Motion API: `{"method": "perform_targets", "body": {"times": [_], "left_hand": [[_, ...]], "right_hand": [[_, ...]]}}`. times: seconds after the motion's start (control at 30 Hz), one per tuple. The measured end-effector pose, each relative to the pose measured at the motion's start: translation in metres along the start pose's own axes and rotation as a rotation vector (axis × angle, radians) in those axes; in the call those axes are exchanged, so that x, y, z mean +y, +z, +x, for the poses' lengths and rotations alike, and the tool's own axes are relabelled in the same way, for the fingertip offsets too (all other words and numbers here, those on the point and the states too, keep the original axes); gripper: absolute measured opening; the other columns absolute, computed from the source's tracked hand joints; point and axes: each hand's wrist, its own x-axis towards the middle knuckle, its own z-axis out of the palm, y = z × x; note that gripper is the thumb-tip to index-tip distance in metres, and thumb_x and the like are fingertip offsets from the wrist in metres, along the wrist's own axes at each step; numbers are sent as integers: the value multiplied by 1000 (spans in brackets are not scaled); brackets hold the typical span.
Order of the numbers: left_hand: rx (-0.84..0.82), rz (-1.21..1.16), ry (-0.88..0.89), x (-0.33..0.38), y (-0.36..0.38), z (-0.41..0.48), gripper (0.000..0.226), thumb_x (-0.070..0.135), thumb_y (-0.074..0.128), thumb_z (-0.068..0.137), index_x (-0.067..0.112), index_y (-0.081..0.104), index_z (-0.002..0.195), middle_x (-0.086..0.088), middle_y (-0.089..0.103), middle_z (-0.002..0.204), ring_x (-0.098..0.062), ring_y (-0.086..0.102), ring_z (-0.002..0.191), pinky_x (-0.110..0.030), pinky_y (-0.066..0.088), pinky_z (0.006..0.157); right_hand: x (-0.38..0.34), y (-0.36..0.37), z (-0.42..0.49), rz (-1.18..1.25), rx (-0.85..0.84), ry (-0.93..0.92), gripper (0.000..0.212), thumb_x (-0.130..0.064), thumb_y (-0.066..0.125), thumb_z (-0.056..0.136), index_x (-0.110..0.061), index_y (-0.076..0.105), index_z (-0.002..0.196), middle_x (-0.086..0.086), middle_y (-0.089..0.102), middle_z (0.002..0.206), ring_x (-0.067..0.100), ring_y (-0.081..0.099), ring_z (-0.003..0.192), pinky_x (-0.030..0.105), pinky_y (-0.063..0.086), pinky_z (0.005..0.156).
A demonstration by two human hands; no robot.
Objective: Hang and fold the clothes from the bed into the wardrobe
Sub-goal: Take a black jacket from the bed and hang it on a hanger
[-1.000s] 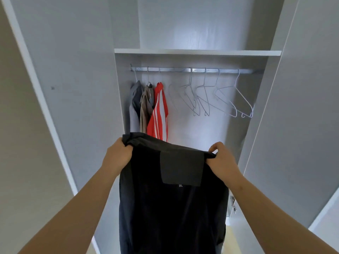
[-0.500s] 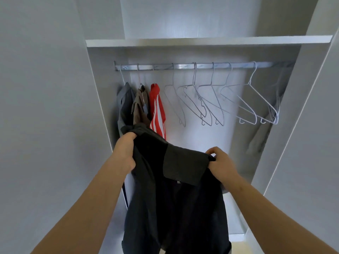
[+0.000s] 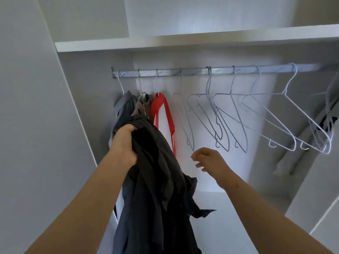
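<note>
A black garment hangs bunched from my left hand, which grips its top in front of the wardrobe's left side. My right hand is free, fingers apart, raised just below several empty white wire hangers on the metal rail. Three garments hang at the rail's left end: a grey one, a brown one and a red one. The black garment covers their lower parts.
A white shelf runs above the rail. The open wardrobe door stands at my left, and another panel at the right. More hangers and a dark item hang at the rail's far right. The wardrobe floor lies below.
My right hand has let go of the black garment and risen toward the hangers. The garment now droops from my left hand alone. The view has moved closer to the rail.
</note>
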Motion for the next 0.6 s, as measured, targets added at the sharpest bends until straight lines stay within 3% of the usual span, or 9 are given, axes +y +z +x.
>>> {"method": "perform_targets", "body": {"times": [0.1,0.2,0.3,0.4,0.5,0.6], "left_hand": [[32,-41,16,1,14,23,28,17,52,87,12,59,113,-9,66,105,-27,62,94,-36,47,64],[73,-96,28,2,22,39,36,16,53,85,9,56,120,-12,65,112,-31,62,98,-40,50,69],[99,-91,56,3,25,47,20,16,48,86,9,62,99,-10,70,90,-27,63,82,-34,47,59],[96,-90,59,3,24,51,17,17,45,87,10,61,83,-6,70,61,-24,61,72,-33,44,57],[109,-111,51,4,23,57,18,16,45,86,9,61,84,-7,69,61,-26,61,74,-34,45,60],[104,-108,46,7,27,61,17,15,45,87,9,60,82,-8,68,58,-26,59,75,-34,44,60]], "right_hand": [[-7,-12,41,-46,171,-116,19,-11,45,93,-14,57,108,-4,57,93,6,53,78,16,38,64],[-10,-14,75,-52,180,-144,32,-15,48,93,-14,48,125,5,54,120,3,48,76,14,33,57],[-15,-7,101,-1,79,-107,50,-21,53,93,-16,34,138,9,45,137,9,43,90,16,36,66],[-17,4,119,82,-23,-49,63,-18,56,92,-15,21,144,9,47,130,14,43,92,26,37,80],[-16,8,133,143,-20,6,70,-10,57,90,-14,13,145,4,45,121,20,48,95,32,40,81],[-17,5,142,303,-107,170,71,-2,57,88,-12,15,145,19,50,124,26,60,90,29,51,68]]}}
